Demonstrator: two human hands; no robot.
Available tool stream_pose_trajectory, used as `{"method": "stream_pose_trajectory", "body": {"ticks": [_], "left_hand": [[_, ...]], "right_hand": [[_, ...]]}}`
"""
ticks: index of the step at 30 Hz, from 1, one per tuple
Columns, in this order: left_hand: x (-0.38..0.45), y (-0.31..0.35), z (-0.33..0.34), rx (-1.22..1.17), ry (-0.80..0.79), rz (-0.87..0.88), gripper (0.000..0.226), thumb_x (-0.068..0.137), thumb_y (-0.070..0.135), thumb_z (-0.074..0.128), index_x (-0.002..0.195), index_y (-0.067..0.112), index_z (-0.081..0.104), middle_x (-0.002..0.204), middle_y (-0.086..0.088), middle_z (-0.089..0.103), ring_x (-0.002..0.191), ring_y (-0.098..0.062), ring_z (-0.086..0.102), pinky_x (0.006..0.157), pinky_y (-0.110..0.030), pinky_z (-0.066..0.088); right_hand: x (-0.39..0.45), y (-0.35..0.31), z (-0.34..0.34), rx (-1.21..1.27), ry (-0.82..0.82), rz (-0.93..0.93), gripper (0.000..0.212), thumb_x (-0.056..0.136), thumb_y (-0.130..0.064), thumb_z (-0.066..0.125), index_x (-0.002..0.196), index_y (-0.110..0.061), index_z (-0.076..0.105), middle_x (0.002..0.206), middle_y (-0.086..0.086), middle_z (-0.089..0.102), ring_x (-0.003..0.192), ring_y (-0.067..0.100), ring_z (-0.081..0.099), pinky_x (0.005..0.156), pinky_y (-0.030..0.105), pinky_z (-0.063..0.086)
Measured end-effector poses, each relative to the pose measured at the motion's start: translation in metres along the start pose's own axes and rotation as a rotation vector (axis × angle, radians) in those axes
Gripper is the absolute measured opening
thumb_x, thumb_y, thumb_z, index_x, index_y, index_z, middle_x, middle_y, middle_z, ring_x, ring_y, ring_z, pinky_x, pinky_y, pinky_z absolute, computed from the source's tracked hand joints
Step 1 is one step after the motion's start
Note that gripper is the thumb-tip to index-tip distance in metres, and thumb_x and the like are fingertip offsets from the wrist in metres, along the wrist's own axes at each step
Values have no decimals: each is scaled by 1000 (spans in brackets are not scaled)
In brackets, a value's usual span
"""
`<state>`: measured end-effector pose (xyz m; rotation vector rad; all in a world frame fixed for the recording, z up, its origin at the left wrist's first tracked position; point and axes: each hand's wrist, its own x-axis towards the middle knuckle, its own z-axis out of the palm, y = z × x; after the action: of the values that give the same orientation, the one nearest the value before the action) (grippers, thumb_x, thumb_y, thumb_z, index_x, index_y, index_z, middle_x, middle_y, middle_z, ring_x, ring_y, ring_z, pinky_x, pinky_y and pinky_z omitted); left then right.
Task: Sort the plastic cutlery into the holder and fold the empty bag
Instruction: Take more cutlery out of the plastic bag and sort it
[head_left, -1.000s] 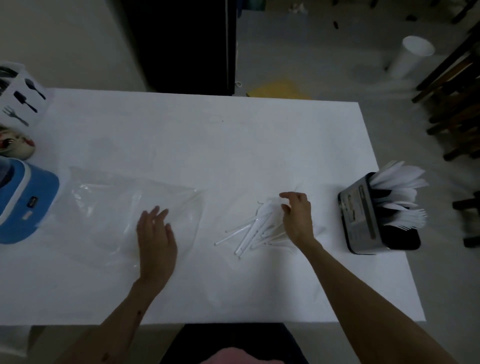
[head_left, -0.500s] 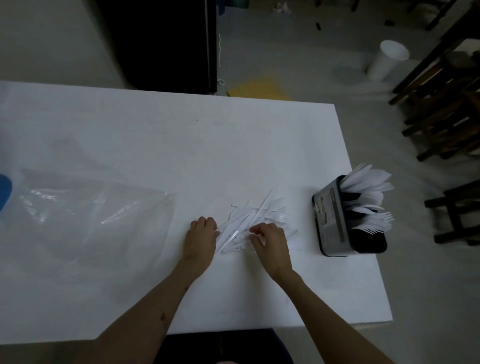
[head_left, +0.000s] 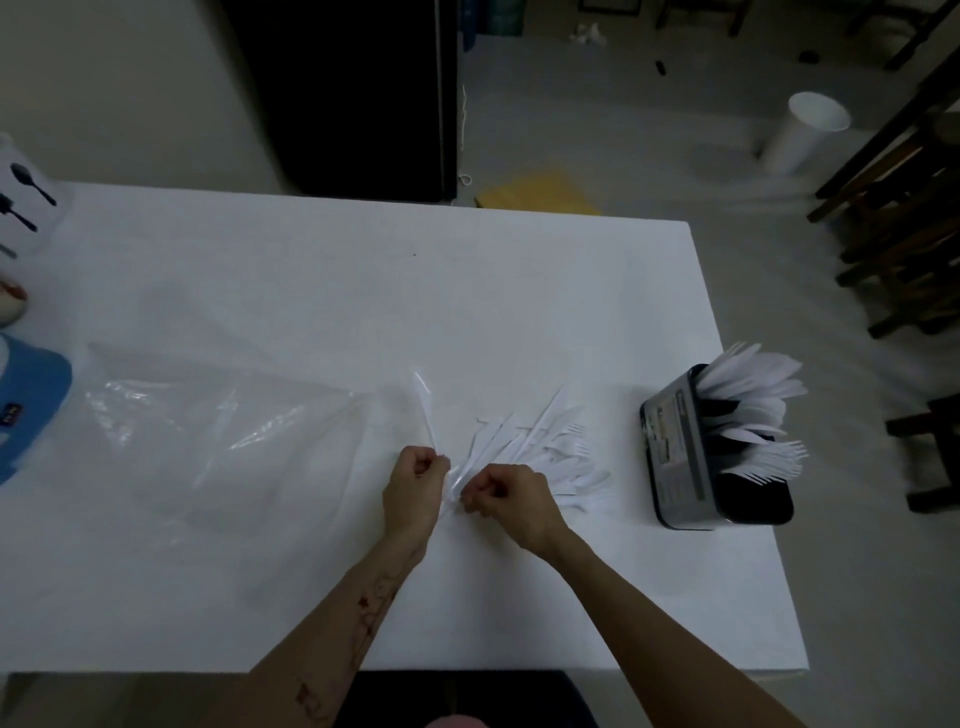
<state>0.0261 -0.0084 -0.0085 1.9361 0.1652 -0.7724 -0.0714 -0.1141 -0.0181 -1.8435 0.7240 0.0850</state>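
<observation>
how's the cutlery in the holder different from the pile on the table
The cutlery in the holder stands propped and leaning, heads fanning out above the rim; the pile on the table lies flat and spread loosely. The holder's pieces sit untouched at the table's right edge, while the left hand and right hand curl over the pile's near ends. Both are white plastic and include forks.

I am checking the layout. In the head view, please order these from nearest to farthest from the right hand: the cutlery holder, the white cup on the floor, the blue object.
From the right hand:
1. cutlery holder, on its right, on the table.
2. blue object, far left table edge.
3. white cup, on the floor beyond the table, upper right.
</observation>
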Motion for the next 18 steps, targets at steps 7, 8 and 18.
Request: {"method": "stream_pose_trajectory", "body": {"ticks": [7, 8, 18], "left_hand": [[19, 9, -16, -328, -143, -53, 19, 97, 1, 43, 116, 2, 42, 108, -14, 67, 76, -19, 64, 70, -26, 51], [16, 10, -19, -316, -177, -26, 20, 99, 3, 40, 118, 9, 42, 108, -9, 68, 74, -17, 60, 69, -25, 47], [13, 3, -36, -308, -121, -74, 45, 99, 49, 31, 75, 15, 48, 83, -4, 67, 67, -19, 59, 68, -29, 45]], "right_hand": [[8, -3, 11, -355, 122, 59, 20, 93, -35, 62, 92, -16, 68, 89, -1, 70, 81, 15, 64, 74, 31, 54], [9, -7, 15, -432, 115, 82, 25, 94, -40, 59, 91, -17, 66, 89, -2, 69, 81, 16, 63, 71, 30, 52], [24, -19, 43, -656, 210, 251, 34, 91, -46, 58, 106, -15, 62, 103, 2, 67, 93, 23, 66, 74, 30, 47]]}}
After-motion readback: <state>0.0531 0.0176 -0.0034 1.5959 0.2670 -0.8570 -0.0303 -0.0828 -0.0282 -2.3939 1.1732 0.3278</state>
